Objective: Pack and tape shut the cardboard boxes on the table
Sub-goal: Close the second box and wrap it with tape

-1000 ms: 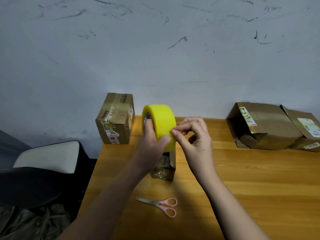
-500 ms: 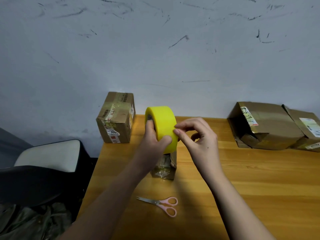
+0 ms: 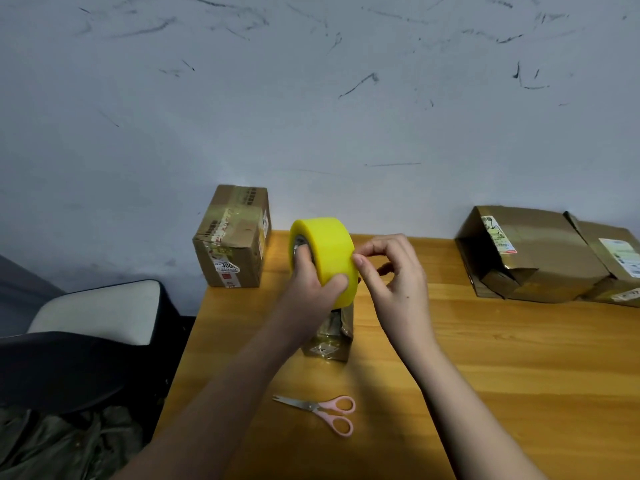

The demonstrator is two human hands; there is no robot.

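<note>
Hands first: left hand [image 3: 313, 282] grips the yellow tape roll [image 3: 325, 258], fingers through the core, thumb across the outer face. Right hand [image 3: 394, 282] has its fingers curled, thumb and forefinger tips picking at the roll's right edge; no free tape end visible yet, so I can't say it has a real pinch on anything.

Change over the last second: roll has dropped slightly and tilted, right hand shifted from the roll's face toward its edge, with the fingers less bunched. Reads as hunting for the tape end, not pulling tape. Taping step hasn't started.

Relative to the roll:
- small cardboard box [image 3: 330, 337] directly below it on the worktop [image 3: 502, 358], mostly hidden by the hands; likely the one to seal
- pink scissors [image 3: 322, 412] nearer the person, untouched, blades closed
- taped cardboard box [image 3: 233, 237] to the left, at the worktop's back corner
- two larger cardboard boxes [image 3: 533, 254] far right against the wall, the nearer one with a flap open

Next needs a lifted tape end before anything sticks.
</note>
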